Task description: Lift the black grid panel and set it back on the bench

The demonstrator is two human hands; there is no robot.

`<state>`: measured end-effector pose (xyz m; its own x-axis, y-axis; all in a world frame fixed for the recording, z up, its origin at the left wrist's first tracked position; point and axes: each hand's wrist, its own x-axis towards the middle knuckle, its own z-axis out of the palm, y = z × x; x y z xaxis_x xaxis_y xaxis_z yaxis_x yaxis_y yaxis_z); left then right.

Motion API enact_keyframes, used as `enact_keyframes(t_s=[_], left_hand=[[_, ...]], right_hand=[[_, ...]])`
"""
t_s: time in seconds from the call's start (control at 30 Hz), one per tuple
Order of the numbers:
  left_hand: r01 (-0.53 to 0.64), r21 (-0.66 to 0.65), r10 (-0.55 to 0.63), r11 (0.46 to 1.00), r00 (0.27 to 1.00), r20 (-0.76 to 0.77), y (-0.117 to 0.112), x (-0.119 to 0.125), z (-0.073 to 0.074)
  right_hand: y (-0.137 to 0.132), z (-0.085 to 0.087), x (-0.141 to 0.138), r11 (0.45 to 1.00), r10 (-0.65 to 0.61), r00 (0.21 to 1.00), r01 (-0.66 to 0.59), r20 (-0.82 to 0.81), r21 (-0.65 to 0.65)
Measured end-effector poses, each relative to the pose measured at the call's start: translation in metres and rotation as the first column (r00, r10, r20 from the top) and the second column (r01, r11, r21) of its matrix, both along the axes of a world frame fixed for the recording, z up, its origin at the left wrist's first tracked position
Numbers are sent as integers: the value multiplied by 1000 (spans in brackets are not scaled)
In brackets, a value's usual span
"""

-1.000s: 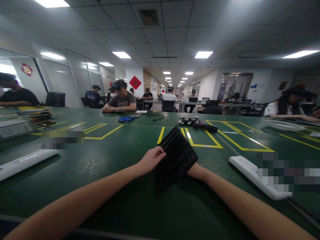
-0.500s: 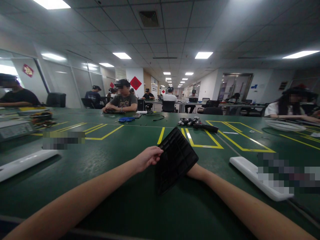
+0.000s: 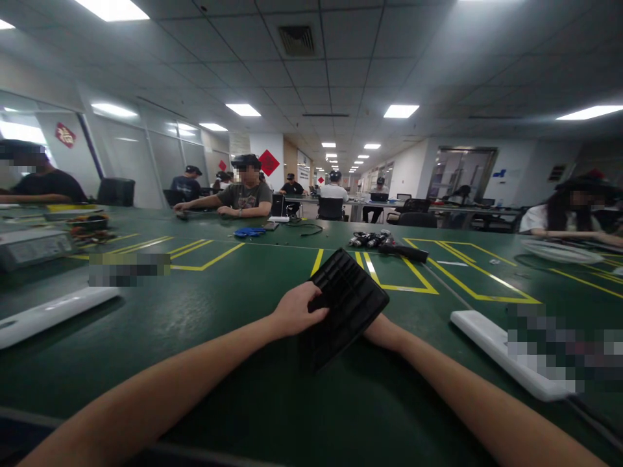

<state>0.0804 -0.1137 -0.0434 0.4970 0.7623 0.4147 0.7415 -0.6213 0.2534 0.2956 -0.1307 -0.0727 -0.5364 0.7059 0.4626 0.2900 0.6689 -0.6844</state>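
Note:
A black ridged plastic tray (image 3: 349,303) is held tilted up just above the green table (image 3: 204,324), in front of me. My left hand (image 3: 298,312) grips its left edge, fingers curled over the rim. My right hand (image 3: 378,331) is behind the tray's lower right side; only the wrist and a bit of the hand show, and its fingers are hidden by the tray.
White power strips lie at left (image 3: 53,311) and right (image 3: 506,353). Black connectors and a dark tool (image 3: 384,243) sit beyond the tray, among yellow tape lines. Blue items (image 3: 247,231) lie before a seated person (image 3: 246,194). Other people sit at left and right.
My left hand has closed further onto the tray's left edge, and the tray has tipped a little lower. The view shifted slightly.

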Motion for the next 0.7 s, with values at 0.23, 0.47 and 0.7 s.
enact_keyframes(t_s=[0.23,0.47,0.7], left_hand=[[-656,47,657,753,744,-121,54,-91,24],[-859,-156,807,487,511,-296,74,-166,25],[-663,220,698,716,686,-205,63,-131,27]], right_hand=[[29,0,54,829,-544,761,552,353,88],[40,-5,73,748,-622,584,639,522,177],[24,8,55,675,-737,533,601,415,427]])
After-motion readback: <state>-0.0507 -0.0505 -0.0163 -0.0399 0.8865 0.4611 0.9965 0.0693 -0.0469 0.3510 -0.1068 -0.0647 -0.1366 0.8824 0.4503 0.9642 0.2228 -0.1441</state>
